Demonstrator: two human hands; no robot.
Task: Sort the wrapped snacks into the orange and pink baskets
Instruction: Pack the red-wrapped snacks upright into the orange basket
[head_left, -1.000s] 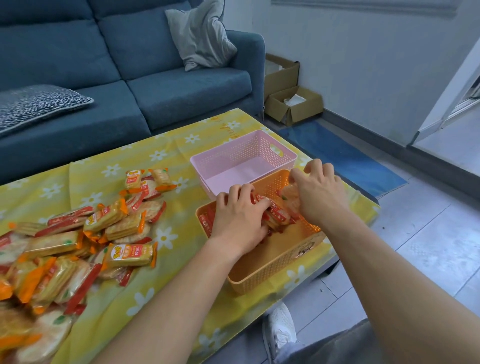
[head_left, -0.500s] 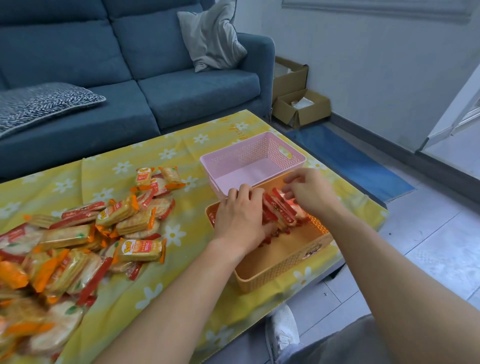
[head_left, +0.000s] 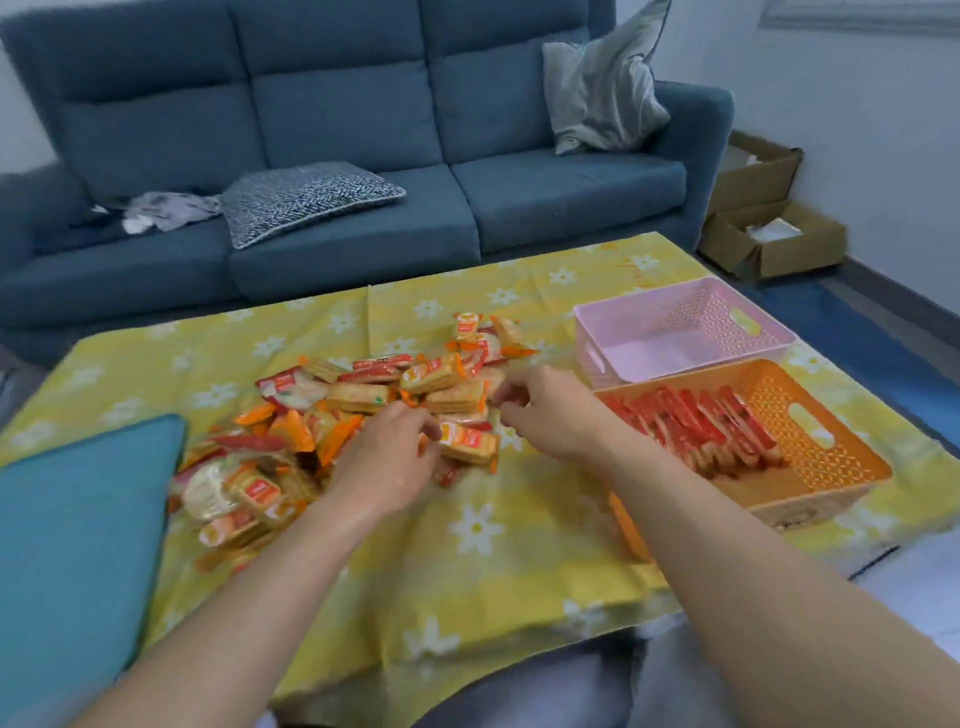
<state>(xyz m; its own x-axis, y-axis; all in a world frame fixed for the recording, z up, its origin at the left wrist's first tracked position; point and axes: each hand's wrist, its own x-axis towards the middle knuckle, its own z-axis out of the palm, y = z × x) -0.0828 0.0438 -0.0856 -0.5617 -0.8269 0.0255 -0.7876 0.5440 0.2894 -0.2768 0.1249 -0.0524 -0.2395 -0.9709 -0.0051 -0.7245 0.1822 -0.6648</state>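
A: Surface, room?
B: Low cloth-covered table, yellow with white daisies. Blue sofa sits right behind it, with a grey cushion propped in its right corner and a patterned cushion flat on the seat. Cardboard boxes are on the floor by the right wall. Blue rug lies beside the table on that side.

A: Task things?
B: Snack pile is spread over the cloth's middle-left, orange and red wrappers mixed. Pink basket is far right, its floor showing. Orange basket is just in front of it, walls touching. Red-wrapped snacks stand in a row along the orange basket's left half.

A: Hands?
B: Left hand is at the pile's near-right edge, fingers curled down, tips against an orange-and-white packet. It's blurred, so I cannot tell if there's a grip. Right hand is between pile and orange basket, fingers curled toward the thumb, with a reddish blur at the tips. Cannot tell if it holds anything.

A: Edges, room?
B: Orange basket sits close to the table's near-right corner. The cloth hangs over the near edge. Teal object covers the near-left corner, beside the pile. Bare cloth shows under both forearms, in a strip between pile and baskets, and along the sofa side.
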